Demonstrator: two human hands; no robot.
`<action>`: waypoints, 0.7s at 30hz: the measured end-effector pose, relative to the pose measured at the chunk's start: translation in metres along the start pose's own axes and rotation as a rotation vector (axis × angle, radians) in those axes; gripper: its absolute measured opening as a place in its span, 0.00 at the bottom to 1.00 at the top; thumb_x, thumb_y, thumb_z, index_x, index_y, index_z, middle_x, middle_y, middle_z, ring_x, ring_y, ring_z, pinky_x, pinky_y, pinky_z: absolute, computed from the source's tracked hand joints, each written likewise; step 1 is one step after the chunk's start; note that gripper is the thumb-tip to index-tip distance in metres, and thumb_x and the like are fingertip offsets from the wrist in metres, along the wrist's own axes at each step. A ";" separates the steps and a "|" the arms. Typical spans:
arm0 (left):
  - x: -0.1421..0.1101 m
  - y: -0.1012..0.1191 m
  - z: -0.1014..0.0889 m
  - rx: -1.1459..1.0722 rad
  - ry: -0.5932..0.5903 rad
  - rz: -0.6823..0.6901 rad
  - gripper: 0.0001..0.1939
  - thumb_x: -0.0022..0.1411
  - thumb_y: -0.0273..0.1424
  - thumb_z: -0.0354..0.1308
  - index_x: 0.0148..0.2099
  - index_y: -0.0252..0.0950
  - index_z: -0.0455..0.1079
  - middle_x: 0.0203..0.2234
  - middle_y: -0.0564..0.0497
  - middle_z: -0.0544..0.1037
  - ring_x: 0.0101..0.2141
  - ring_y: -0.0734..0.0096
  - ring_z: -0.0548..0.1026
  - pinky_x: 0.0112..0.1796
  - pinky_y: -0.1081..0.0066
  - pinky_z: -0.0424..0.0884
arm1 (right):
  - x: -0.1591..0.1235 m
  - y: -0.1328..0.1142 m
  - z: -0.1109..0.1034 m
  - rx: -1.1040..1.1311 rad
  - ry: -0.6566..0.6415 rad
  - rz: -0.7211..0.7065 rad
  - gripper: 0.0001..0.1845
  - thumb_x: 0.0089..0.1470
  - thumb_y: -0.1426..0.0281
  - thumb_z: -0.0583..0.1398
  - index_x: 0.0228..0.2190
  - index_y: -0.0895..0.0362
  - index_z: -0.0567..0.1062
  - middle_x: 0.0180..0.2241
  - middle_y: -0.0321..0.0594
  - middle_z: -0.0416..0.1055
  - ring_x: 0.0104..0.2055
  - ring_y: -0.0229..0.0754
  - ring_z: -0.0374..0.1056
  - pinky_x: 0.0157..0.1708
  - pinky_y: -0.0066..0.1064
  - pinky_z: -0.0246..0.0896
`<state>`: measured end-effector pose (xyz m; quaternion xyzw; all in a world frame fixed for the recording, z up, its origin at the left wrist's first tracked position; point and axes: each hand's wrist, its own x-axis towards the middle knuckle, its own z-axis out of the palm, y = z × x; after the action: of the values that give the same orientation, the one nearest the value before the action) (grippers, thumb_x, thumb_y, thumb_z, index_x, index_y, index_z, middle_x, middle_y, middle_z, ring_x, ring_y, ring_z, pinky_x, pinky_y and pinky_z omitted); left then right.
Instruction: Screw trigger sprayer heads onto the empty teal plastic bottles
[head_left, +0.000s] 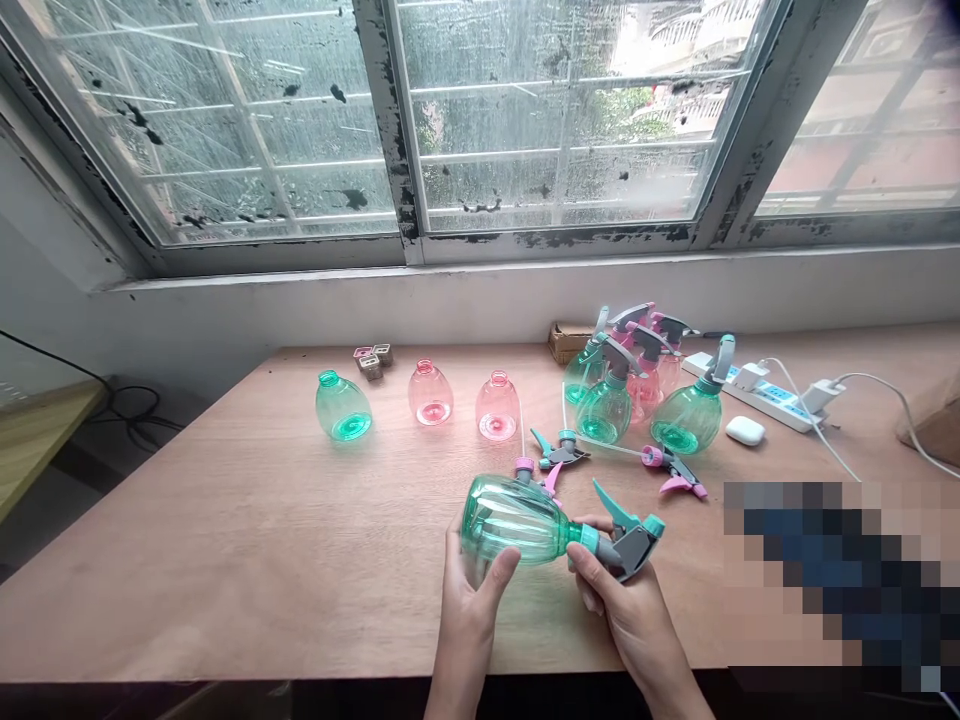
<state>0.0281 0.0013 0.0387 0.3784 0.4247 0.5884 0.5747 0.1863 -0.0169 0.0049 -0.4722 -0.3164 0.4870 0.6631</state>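
Above the front part of the table I hold a green spray bottle [510, 520] on its side, its trigger end toward the right. My left hand [476, 585] is wrapped round the bottle's body near the base. The fingers of my right hand [615, 590] close round the teal collar of the grey and teal spray head [630, 540] at the neck. Just behind the bottle lies a pink spray head [525, 467], partly hidden by it. A teal spray head [561, 452] and another pink spray head [675, 472] lie with their tubes farther back.
Open bottles stand at the back: one green [343, 407], two pink [431, 393]. Several bottles with spray heads [686, 410] cluster right, near a power strip [765, 388], a white earbud case [745, 431] and cables. Small square blocks [371, 362] sit by the wall. A pixelated patch covers the right front.
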 end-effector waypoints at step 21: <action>-0.003 0.005 -0.003 -0.082 -0.099 -0.011 0.32 0.60 0.38 0.74 0.65 0.43 0.72 0.64 0.43 0.78 0.67 0.43 0.71 0.66 0.54 0.66 | 0.002 0.005 -0.004 -0.021 -0.002 -0.007 0.24 0.56 0.53 0.75 0.42 0.55 0.75 0.24 0.32 0.73 0.18 0.31 0.57 0.20 0.26 0.50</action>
<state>0.0237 -0.0017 0.0426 0.3809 0.3731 0.5826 0.6133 0.1890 -0.0163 -0.0009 -0.4777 -0.3237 0.4818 0.6595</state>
